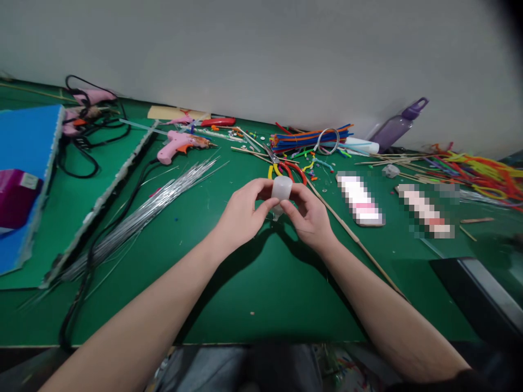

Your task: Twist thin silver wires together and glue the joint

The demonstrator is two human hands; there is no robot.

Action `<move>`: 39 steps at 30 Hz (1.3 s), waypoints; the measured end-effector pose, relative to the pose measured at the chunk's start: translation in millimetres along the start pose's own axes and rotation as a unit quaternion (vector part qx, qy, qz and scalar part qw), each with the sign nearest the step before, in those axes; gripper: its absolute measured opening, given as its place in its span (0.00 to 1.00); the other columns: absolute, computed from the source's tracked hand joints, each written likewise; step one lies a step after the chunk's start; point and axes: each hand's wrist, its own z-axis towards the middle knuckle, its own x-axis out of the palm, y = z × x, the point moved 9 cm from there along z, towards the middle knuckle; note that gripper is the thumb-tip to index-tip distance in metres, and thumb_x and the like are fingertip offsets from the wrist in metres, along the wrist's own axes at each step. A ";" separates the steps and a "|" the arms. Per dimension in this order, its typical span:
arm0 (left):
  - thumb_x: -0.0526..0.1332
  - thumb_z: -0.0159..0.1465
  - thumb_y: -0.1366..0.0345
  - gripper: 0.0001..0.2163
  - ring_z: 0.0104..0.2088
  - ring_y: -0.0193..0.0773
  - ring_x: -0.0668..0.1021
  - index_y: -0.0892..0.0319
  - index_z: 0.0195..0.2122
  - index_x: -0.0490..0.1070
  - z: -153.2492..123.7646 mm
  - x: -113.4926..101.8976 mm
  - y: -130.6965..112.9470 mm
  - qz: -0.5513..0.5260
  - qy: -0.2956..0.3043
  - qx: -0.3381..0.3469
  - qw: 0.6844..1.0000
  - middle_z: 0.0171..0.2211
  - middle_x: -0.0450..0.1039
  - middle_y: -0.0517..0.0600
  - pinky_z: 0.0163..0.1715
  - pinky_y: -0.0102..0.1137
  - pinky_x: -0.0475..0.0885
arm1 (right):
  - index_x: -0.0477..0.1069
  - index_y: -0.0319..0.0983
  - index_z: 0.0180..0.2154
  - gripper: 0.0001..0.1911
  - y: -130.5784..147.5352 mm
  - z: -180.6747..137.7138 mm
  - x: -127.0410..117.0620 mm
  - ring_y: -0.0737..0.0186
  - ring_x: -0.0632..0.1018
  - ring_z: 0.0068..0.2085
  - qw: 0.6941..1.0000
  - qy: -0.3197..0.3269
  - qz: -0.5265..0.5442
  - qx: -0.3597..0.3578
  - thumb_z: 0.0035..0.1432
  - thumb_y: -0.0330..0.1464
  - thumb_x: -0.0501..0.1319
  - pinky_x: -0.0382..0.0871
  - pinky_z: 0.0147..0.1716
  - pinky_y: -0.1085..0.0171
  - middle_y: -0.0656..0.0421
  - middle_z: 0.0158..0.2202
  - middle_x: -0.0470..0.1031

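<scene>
A small whitish, cloudy, rounded piece (pixel 281 188) is held up over the middle of the green table; its exact kind I cannot make out. My left hand (pixel 250 211) pinches it from the left and my right hand (pixel 309 213) from the right, thumbs meeting at its lower edge. Below the thumbs hangs a small clear bit, partly hidden. Just beyond the fingers lie scissors (pixel 300 170) with red handles and a yellow-handled tool (pixel 276 170), both partly covered by the hands. A thin wooden stick (pixel 347 231) runs past my right hand toward the table's front.
On the left lie a bundle of silvery wires (pixel 163 197), a pink glue gun (pixel 175 147) with a black cord, and a blue board (pixel 28 142). Pipe cleaners (pixel 310 139) and a purple bottle (pixel 398 129) are at the back. Two blurred phone-like slabs (pixel 360 198) rest at right.
</scene>
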 end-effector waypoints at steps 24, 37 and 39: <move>0.60 0.59 0.75 0.07 0.35 0.34 0.76 0.61 0.38 0.72 -3.0 -6.0 -3.8 0.074 -0.058 0.044 0.995 0.35 0.75 0.48 0.38 0.30 0.71 | 0.69 0.42 0.44 0.10 -4.6 -0.5 1.4 0.61 0.75 0.42 0.999 -0.033 -0.010 -0.019 0.62 0.37 0.57 0.70 0.44 0.58 0.57 0.40 0.72; 0.60 0.58 0.77 0.07 0.34 0.34 0.77 0.61 0.35 0.73 -3.3 -7.4 -5.0 0.062 -0.067 0.049 0.995 0.33 0.77 0.48 0.37 0.30 0.72 | 0.69 0.42 0.42 0.08 3.6 -2.9 -2.1 0.60 0.75 0.42 0.994 -0.067 -0.063 -0.052 0.62 0.35 0.56 0.69 0.44 0.58 0.56 0.40 0.74; 0.60 0.57 0.78 0.07 0.33 0.33 0.77 0.61 0.34 0.73 -2.9 -7.2 -4.3 0.064 -0.068 0.052 0.994 0.32 0.76 0.47 0.36 0.29 0.71 | 0.70 0.42 0.42 0.08 3.4 -3.1 -1.9 0.60 0.75 0.42 0.994 -0.067 -0.063 -0.053 0.62 0.35 0.56 0.69 0.43 0.58 0.57 0.39 0.74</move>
